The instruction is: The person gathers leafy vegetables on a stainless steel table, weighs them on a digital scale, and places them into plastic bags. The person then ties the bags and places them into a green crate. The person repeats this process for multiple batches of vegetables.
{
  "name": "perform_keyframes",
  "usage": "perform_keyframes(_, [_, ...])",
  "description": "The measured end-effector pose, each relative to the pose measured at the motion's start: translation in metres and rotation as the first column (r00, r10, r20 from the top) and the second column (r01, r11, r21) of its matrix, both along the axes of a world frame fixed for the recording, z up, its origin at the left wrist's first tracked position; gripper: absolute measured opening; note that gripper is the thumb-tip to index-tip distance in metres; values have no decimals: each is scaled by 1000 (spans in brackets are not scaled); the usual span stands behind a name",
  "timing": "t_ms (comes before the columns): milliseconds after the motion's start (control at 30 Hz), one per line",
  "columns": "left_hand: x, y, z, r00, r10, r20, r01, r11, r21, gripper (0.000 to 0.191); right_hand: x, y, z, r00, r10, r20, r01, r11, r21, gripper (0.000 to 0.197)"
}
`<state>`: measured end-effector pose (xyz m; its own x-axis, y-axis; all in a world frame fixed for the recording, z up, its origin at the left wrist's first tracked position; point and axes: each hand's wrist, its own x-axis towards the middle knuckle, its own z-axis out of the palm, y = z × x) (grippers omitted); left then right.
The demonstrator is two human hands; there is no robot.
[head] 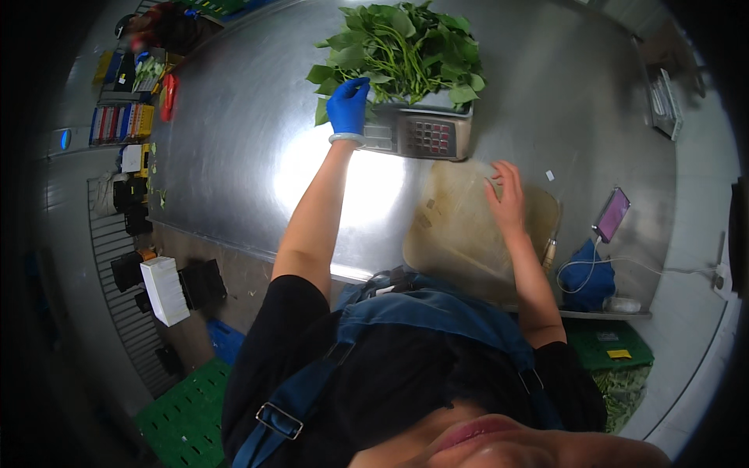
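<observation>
A large heap of leafy greens with pale green stems (409,55) lies on the pan of a digital weighing scale (436,137). My left hand (348,108), in a blue glove, is at the heap's near left edge. Its fingertips are drawn together against the leaves; whether they pinch a stem or leaf is not clear. Bare and with fingers apart, my right hand (506,196) holds nothing. It hovers above a worn, stained cutting board (456,234), just to the right of the scale's front.
On the steel table (234,146), a wooden-handled tool (549,254), a phone (612,215) with a white cable and a blue cloth (588,275) lie to the right. A red-handled tool (168,96) is at the left edge. Green crates (187,415) stand below; another person (167,29) is far left.
</observation>
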<state>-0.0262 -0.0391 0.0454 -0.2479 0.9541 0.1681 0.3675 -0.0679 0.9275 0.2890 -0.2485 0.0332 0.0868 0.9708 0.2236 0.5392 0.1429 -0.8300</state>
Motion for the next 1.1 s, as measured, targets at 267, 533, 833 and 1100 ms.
perform_keyframes(267, [-98,-34,-26,984,163,64,-169,982,90,25,-36,-5,-22,980,195,-39,-199,965,-173,20])
perform_keyframes(533, [-303,-137,-103,722,673,-162,-688,723,-65,28,-64,-73,-13,843,483,237,-341,821,-459,21])
perform_keyframes(833, [-542,-65,-122,440,606,-662,-708,688,159,53,25,-102,-82,824,-55,564,324,862,-390,53])
perform_keyframes(1100, [-696,42,-121,311,502,-807,-830,557,26,68,23,-98,-65,685,18,728,441,786,-434,56])
